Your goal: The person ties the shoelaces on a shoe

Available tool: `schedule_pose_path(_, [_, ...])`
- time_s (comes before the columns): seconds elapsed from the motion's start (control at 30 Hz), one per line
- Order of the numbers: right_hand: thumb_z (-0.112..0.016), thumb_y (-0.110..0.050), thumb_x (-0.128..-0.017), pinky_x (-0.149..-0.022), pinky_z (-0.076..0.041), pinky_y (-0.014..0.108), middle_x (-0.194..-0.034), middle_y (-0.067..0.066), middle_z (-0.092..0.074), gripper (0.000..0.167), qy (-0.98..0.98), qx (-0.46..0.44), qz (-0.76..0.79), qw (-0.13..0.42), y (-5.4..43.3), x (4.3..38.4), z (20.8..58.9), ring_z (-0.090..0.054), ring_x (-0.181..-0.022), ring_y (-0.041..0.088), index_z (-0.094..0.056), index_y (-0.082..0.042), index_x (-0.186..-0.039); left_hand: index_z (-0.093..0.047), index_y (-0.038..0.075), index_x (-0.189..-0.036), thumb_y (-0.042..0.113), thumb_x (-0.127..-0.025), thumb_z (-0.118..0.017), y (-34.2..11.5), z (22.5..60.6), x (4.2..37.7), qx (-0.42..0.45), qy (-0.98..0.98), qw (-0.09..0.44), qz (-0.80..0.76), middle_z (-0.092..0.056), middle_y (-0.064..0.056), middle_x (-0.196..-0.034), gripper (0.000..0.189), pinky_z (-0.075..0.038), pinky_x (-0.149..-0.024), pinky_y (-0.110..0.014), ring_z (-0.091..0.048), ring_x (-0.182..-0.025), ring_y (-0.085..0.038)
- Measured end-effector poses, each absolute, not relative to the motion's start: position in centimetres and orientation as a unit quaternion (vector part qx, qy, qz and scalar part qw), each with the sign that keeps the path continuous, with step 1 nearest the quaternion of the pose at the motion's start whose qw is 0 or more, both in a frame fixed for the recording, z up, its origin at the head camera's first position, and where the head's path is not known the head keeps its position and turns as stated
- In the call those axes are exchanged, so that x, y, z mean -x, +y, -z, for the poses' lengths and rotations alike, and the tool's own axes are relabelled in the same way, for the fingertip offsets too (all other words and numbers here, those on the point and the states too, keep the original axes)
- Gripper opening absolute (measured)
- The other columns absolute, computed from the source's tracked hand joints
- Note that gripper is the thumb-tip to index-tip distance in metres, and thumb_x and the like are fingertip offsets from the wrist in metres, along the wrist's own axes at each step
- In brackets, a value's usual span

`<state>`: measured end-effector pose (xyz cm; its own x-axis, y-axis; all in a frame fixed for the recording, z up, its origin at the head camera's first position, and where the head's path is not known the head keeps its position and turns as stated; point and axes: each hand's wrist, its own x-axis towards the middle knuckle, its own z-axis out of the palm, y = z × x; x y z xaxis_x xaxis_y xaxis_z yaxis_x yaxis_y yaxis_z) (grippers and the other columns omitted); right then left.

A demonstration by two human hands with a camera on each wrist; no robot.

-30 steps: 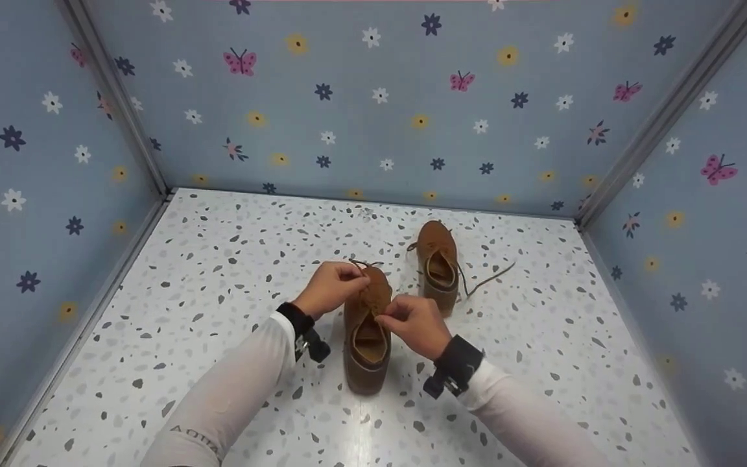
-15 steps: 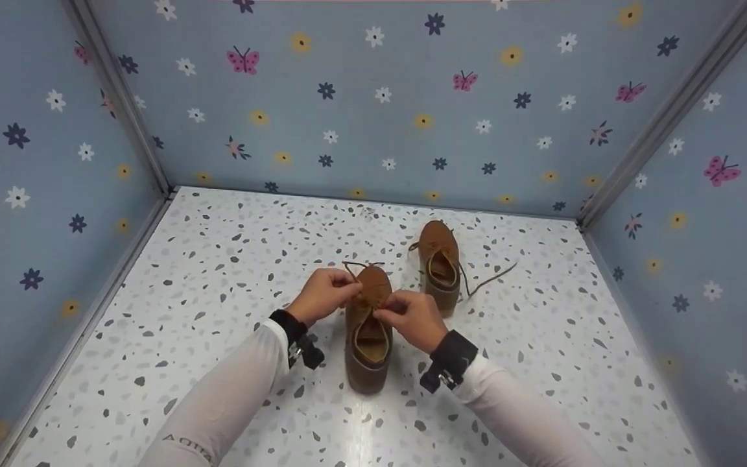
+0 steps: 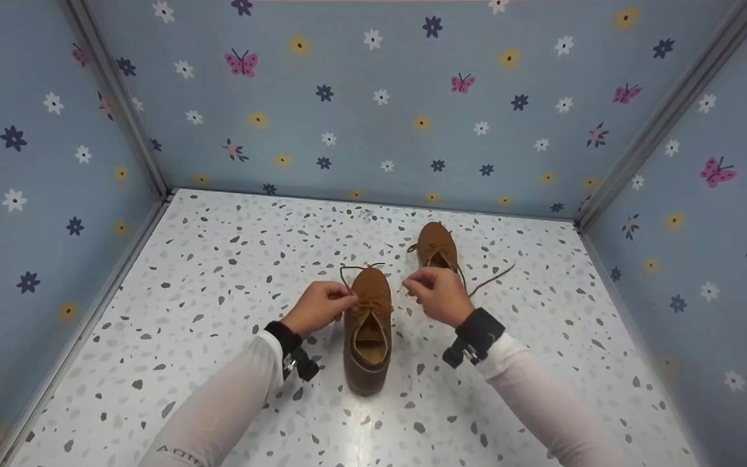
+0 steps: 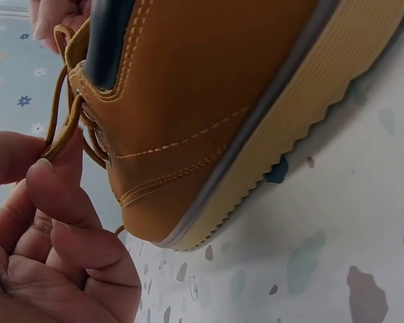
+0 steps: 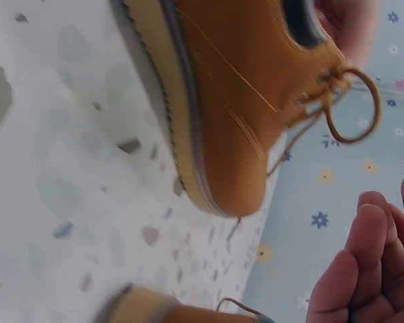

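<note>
A tan-brown lace-up shoe (image 3: 371, 283) stands upright on the speckled floor, toe pointing away. My left hand (image 3: 318, 306) is at its left side, pinching the brown shoelace (image 4: 69, 131) between thumb and forefinger. To the right of the shoe, apart from it, my right hand (image 3: 441, 297) is raised with fingers bent and nothing visible between them. In the right wrist view, a loop of lace (image 5: 378, 111) sticks out from the shoe's eyelets. The right hand partly covers the second matching shoe (image 3: 435, 237) in the head view.
The second shoe's loose lace (image 3: 493, 277) trails right across the floor (image 3: 250, 240). Blue panels with flowers and butterflies stand at the back (image 3: 373, 84), left (image 3: 36, 168) and right (image 3: 691, 259), joined by grey metal posts (image 3: 120, 97).
My right hand has come off the near shoe's laces and moved right and slightly away. My left hand has drawn a little left and nearer, still pinching the lace.
</note>
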<state>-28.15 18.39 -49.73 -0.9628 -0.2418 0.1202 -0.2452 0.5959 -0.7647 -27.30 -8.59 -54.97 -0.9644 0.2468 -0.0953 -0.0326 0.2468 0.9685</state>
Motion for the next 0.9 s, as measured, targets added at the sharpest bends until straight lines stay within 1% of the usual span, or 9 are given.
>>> schedule_pose_path(0.2, [-0.071,-0.028,-0.101,-0.066,-0.050,0.028,-0.076,0.002,-0.073,0.021,-0.913,-0.142,-0.382,0.024,17.9,30.7,48.0,-0.063,-0.065,0.012,-0.079,-0.014,-0.089,-0.075,0.006,-0.090,0.018,-0.098,-0.071,-8.6,55.2,27.2,-0.079,0.778,0.121,-0.611,-0.075,-0.008,-0.085,0.014,-0.044,-0.055,-0.021,-0.052,-0.059,-0.007])
schedule_pose_path(0.3, [-0.070,-0.032,-0.101,-0.063,-0.047,0.028,-0.073,0.001,-0.071,0.026,-0.922,-0.141,-0.360,0.020,17.2,31.7,47.5,-0.058,-0.063,0.011,-0.078,-0.014,-0.085,-0.075,0.006,-0.091,0.018,-0.098,-0.071,-8.6,55.3,27.3,-0.081,0.776,0.127,-0.612,-0.074,-0.007,-0.083,0.014,-0.044,-0.055,-0.021,-0.052,-0.059,-0.007])
schedule_pose_path(0.47, [-0.069,-0.035,-0.101,-0.061,-0.045,0.027,-0.071,-0.001,-0.069,0.030,-0.932,-0.143,-0.331,-0.028,16.1,33.0,47.0,-0.058,-0.061,0.011,-0.078,-0.014,-0.083,-0.075,0.006,-0.093,0.019,-0.099,-0.070,-8.7,55.6,27.4,-0.090,0.777,0.133,-0.609,-0.070,0.002,-0.080,0.016,-0.044,-0.056,-0.021,-0.053,-0.060,-0.008])
schedule_pose_path(0.6, [-0.067,-0.037,-0.102,-0.059,-0.043,0.027,-0.064,-0.004,-0.061,0.037,-0.938,-0.154,-0.303,-0.066,15.3,33.7,47.1,-0.053,-0.057,0.011,-0.073,-0.014,-0.074,-0.075,0.006,-0.094,0.021,-0.099,-0.070,-8.8,55.7,27.3,-0.096,0.780,0.136,-0.604,-0.069,0.003,-0.080,0.017,-0.044,-0.057,-0.022,-0.054,-0.061,-0.009])
schedule_pose_path(0.63, [-0.066,-0.039,-0.103,-0.057,-0.041,0.027,-0.061,-0.005,-0.057,0.040,-0.939,-0.157,-0.295,-0.082,15.2,33.9,47.3,-0.050,-0.055,0.011,-0.071,-0.015,-0.071,-0.075,0.006,-0.094,0.022,-0.099,-0.070,-8.8,55.7,27.3,-0.097,0.781,0.136,-0.602,-0.069,0.004,-0.079,0.017,-0.044,-0.057,-0.022,-0.054,-0.061,-0.009])
schedule_pose_path(0.7, [-0.065,-0.043,-0.103,-0.056,-0.041,0.027,-0.060,-0.006,-0.056,0.043,-0.940,-0.159,-0.278,-0.117,14.9,34.1,47.5,-0.049,-0.054,0.011,-0.071,-0.016,-0.070,-0.076,0.007,-0.094,0.022,-0.099,-0.070,-8.8,55.8,27.4,-0.097,0.783,0.137,-0.599,-0.069,0.004,-0.079,0.017,-0.045,-0.057,-0.023,-0.054,-0.062,-0.008])
schedule_pose_path(0.87, [-0.060,-0.052,-0.103,-0.050,-0.037,0.026,-0.053,-0.006,-0.048,0.057,-0.936,-0.165,-0.233,-0.204,13.8,34.2,48.5,-0.044,-0.047,0.010,-0.056,-0.019,-0.057,-0.075,0.007,-0.092,0.022,-0.099,-0.070,-8.6,56.1,27.6,-0.106,0.787,0.134,-0.593,-0.068,0.006,-0.075,0.017,-0.045,-0.058,-0.023,-0.055,-0.062,-0.008])
schedule_pose_path(0.9, [-0.060,-0.054,-0.103,-0.048,-0.035,0.026,-0.051,-0.006,-0.044,0.059,-0.935,-0.168,-0.226,-0.216,13.5,34.2,48.7,-0.040,-0.045,0.009,-0.050,-0.020,-0.055,-0.075,0.006,-0.092,0.022,-0.099,-0.070,-8.6,56.2,27.6,-0.107,0.787,0.134,-0.592,-0.067,0.006,-0.075,0.018,-0.046,-0.058,-0.023,-0.055,-0.062,-0.008])
